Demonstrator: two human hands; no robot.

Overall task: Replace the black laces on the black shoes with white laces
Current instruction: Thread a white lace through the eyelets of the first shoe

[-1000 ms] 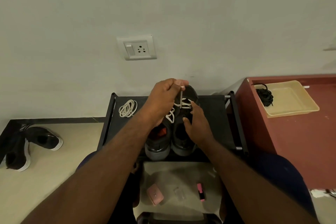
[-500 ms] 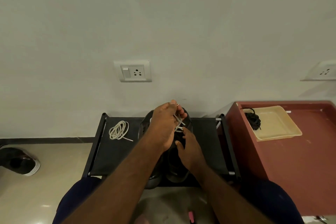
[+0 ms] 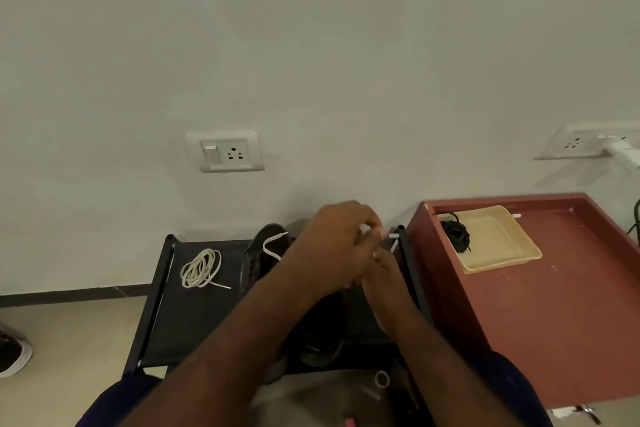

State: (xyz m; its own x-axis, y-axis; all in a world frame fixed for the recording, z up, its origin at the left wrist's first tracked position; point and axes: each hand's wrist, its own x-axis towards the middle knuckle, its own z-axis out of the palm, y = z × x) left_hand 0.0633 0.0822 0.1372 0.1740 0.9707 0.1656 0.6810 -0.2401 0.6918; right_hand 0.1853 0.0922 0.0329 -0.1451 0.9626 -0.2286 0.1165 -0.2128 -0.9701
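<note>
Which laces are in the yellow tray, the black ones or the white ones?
The black laces, bunched at the left end of the tray. The spare white coil lies on the black rack instead.

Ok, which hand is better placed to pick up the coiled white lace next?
Left, likely: the coiled white lace lies left of the shoes, nearer the left hand; the right hand is farther right.

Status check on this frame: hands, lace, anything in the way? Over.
Left hand pinching white lace over black shoes. Right hand alongside, hold blurred. Black laces in tray. Nothing in the way.
</note>
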